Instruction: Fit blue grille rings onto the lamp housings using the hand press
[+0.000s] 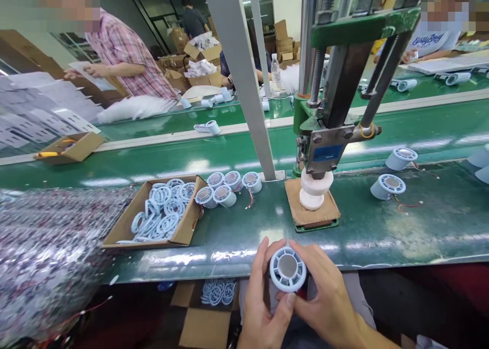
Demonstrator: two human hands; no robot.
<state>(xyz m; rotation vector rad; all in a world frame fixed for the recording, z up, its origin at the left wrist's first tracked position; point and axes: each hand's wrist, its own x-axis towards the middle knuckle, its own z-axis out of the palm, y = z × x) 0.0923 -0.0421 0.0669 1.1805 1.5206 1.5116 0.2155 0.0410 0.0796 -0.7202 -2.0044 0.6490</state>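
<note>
Close to my body, just off the bench's front edge, a light-blue cylindrical fan housing (288,268) is held between both hands. Its round end faces up, showing a spoked ring about a silver disc. My left hand (263,308) wraps the left side, thumb at the near rim. From the right, my right hand (327,294) closes on it with fingertips at the far and near rim. The housing's lower body is mostly hidden by my fingers. Beyond my hands stands a hand press (326,153), its white round pressing head (317,183) above a cardboard-covered base (296,198).
Left on the green bench (237,242) is a cardboard box (195,201) of light-blue rings; several similar housings (224,195) stand beside it. Two more housings (387,187) with wires are at right. Bagged parts (57,247) pile at far left. An opened box (206,328) sits below. People work across the conveyor.
</note>
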